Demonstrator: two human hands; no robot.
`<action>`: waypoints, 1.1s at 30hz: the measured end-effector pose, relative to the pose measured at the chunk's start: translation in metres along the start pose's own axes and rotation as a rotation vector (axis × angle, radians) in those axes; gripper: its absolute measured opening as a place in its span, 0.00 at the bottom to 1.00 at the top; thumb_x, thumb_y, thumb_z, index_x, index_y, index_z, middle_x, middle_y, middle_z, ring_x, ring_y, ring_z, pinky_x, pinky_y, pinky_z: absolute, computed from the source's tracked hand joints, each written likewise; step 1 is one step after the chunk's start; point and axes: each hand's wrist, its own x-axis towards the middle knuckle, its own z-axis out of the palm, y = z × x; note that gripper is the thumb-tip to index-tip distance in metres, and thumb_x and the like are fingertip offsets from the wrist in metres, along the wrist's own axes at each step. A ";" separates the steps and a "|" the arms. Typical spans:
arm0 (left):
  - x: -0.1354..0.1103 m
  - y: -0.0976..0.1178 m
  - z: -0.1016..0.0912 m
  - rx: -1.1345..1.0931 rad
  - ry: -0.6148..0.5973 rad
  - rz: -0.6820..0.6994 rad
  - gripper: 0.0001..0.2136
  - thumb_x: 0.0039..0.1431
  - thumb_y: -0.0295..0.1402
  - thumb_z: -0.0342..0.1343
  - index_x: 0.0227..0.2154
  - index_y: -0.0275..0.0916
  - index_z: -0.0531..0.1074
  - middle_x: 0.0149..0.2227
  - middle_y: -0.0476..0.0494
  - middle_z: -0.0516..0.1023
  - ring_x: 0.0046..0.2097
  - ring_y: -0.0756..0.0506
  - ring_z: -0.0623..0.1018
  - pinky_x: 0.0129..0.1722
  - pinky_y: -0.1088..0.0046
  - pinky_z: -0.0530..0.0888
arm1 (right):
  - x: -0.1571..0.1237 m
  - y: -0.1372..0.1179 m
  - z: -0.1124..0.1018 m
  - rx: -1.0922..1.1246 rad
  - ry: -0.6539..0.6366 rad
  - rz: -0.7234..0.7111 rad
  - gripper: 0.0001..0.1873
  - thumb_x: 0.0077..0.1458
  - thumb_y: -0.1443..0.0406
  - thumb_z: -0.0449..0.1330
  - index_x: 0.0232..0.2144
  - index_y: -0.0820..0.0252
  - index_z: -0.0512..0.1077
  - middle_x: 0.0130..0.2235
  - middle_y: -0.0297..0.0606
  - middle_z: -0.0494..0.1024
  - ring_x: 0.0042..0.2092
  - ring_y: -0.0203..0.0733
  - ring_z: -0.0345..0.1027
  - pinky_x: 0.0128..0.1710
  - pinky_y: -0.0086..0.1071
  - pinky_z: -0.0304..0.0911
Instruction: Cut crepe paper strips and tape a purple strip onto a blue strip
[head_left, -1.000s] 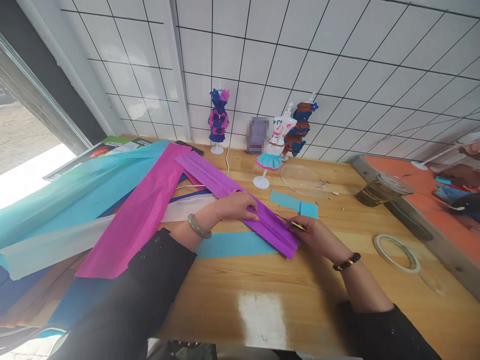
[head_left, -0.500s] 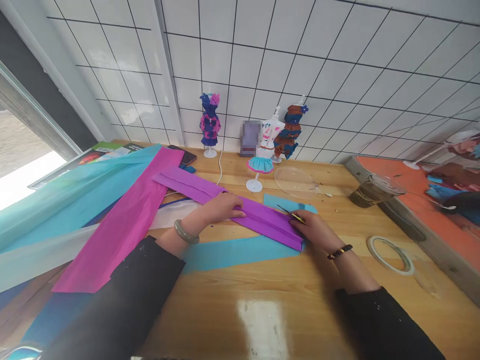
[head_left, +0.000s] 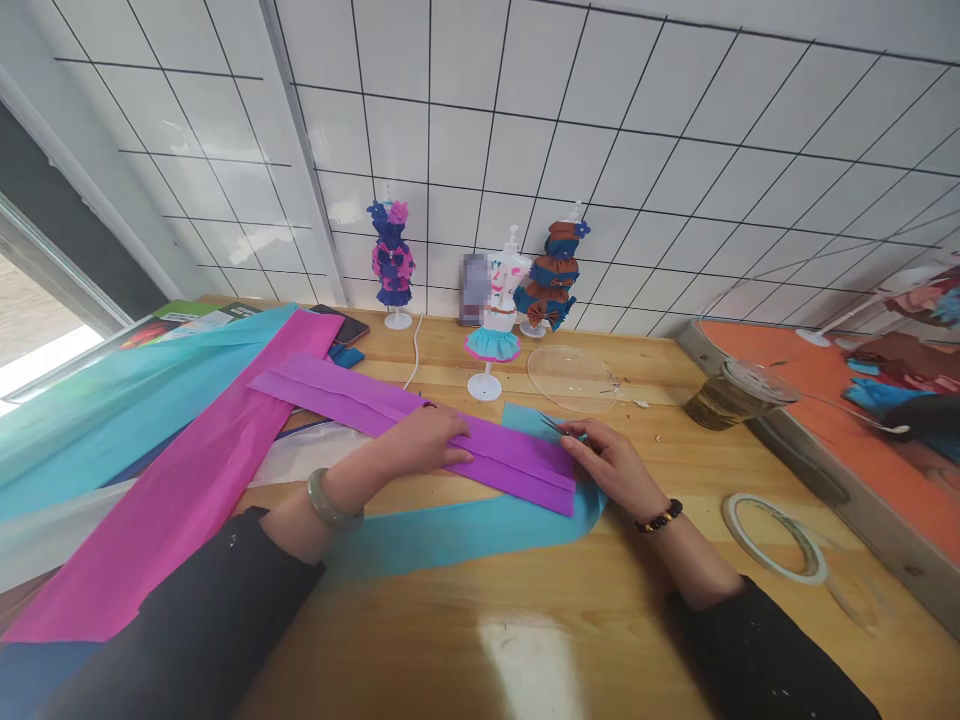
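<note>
Across the surface (head_left: 420, 640), the purple strip (head_left: 529, 462) lies beneath the left grip (head_left: 433, 440), fingers curled, pinch unclear; the right grip (head_left: 611, 465) encloses slim scissors (head_left: 552, 424). Strip best held flat, blade tips clear.

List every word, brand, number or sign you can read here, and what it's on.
No text can be read.
Printed item, back left: any lettering is too small and blurred.
Upright panel behind the white mannequin: pixelated, unreadable.
Purple strip: no lettering visible.

A purple strip (head_left: 510, 460) partly hides a blue strip (head_left: 450, 533); a grey panel (head_left: 472, 288) is blurred.
</note>
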 end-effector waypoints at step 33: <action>0.050 0.049 0.048 -0.333 0.252 -0.001 0.07 0.53 0.33 0.51 0.23 0.38 0.71 0.26 0.50 0.74 0.32 0.49 0.70 0.37 0.74 0.63 | -0.040 -0.012 -0.030 -0.093 -0.370 0.162 0.16 0.53 0.53 0.51 0.32 0.57 0.71 0.29 0.34 0.73 0.29 0.36 0.61 0.28 0.29 0.56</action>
